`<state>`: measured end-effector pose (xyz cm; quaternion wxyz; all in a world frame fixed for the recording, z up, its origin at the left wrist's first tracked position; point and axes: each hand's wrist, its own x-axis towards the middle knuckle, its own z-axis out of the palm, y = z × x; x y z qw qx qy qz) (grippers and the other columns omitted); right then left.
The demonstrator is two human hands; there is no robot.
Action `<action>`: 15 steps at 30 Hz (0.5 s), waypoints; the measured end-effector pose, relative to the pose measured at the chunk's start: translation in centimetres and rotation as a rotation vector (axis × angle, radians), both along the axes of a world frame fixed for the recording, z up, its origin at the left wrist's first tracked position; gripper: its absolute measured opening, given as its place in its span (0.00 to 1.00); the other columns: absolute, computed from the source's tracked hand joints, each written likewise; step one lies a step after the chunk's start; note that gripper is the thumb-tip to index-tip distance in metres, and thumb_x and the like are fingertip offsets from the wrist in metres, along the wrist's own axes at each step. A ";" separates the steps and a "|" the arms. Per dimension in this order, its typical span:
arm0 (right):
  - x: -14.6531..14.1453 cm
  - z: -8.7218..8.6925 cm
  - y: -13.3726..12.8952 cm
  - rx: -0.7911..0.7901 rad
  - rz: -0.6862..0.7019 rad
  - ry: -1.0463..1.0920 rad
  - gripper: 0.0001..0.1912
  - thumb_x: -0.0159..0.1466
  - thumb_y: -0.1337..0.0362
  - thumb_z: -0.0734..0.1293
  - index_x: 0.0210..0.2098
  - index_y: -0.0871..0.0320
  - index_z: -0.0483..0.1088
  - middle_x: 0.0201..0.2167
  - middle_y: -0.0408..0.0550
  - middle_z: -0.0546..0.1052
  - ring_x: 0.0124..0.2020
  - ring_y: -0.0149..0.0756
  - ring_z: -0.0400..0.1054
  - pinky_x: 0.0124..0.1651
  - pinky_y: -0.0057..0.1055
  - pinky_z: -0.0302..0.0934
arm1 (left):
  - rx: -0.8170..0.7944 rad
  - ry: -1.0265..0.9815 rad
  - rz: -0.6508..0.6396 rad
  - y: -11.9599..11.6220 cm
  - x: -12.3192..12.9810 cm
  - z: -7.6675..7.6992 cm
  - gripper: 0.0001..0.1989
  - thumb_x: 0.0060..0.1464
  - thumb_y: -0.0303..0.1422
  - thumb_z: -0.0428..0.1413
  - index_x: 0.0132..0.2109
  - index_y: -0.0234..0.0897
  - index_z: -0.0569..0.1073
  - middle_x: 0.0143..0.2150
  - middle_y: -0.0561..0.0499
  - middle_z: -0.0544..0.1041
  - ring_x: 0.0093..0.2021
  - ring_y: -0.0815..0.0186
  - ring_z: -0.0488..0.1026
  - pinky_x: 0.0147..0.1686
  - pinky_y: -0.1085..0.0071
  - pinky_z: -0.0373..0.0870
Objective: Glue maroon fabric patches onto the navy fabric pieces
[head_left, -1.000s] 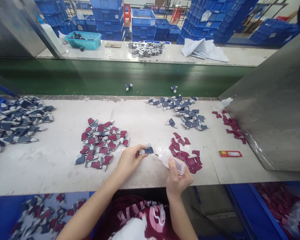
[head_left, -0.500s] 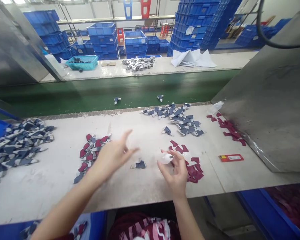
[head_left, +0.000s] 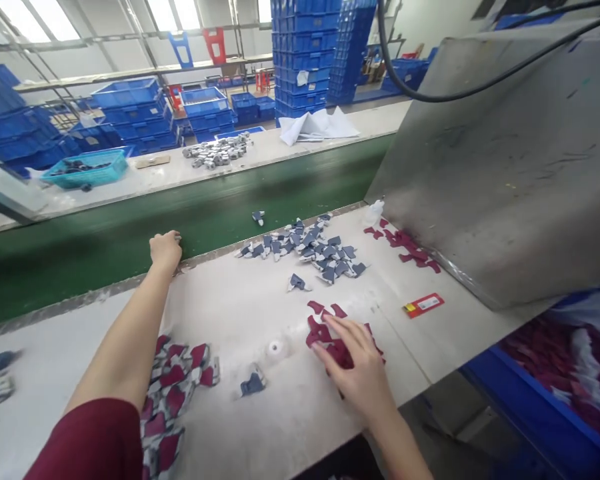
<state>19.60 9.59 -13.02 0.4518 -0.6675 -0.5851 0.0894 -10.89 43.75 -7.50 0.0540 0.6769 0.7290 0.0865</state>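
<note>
My left hand reaches to the far edge of the white worktable, its fingers curled beside the green conveyor belt. Whether it holds anything is hidden. My right hand lies with fingers apart on a heap of maroon fabric pieces, partly covering it. A small white round bottle top sits on the table to its left. Nearby lies a single blue-grey piece. Below my left forearm is a mixed maroon and grey pile.
A blue-grey pile and a red packet lie on the table, with maroon scraps against a steel panel. A blue crate holds fabric at lower right. Blue crates are stacked beyond the belt.
The view has swung left. My left hand has moved from mid-table to the far edge. My right hand has let go of the white bottle and now lies on the maroon pieces.
</note>
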 end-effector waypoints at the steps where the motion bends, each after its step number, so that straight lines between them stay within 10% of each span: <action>1: 1.1 -0.2 0.1 -0.006 -0.061 -0.024 0.18 0.67 0.53 0.68 0.53 0.51 0.75 0.46 0.52 0.79 0.49 0.46 0.71 0.51 0.45 0.69 | 0.007 -0.004 0.000 0.7 0.8 0.0 0.20 0.57 0.31 0.52 0.55 0.31 0.74 0.49 0.30 0.74 0.56 0.39 0.67 0.55 0.46 0.64; 10: 2.5 -1.3 3.3 -0.139 -0.111 -0.184 0.19 0.71 0.50 0.61 0.40 0.53 0.79 0.36 0.53 0.76 0.41 0.47 0.66 0.42 0.42 0.65 | 0.096 -0.154 -0.090 3.6 13.8 -1.1 0.19 0.64 0.32 0.48 0.59 0.33 0.70 0.56 0.31 0.70 0.52 0.48 0.73 0.53 0.55 0.67; 15: 1.9 -0.7 3.5 -0.144 -0.067 -0.113 0.18 0.71 0.51 0.61 0.30 0.53 0.73 0.31 0.50 0.76 0.36 0.45 0.67 0.38 0.40 0.64 | 0.084 -0.210 -0.191 2.3 16.5 -1.6 0.18 0.56 0.30 0.59 0.54 0.33 0.73 0.56 0.31 0.70 0.50 0.46 0.74 0.51 0.54 0.68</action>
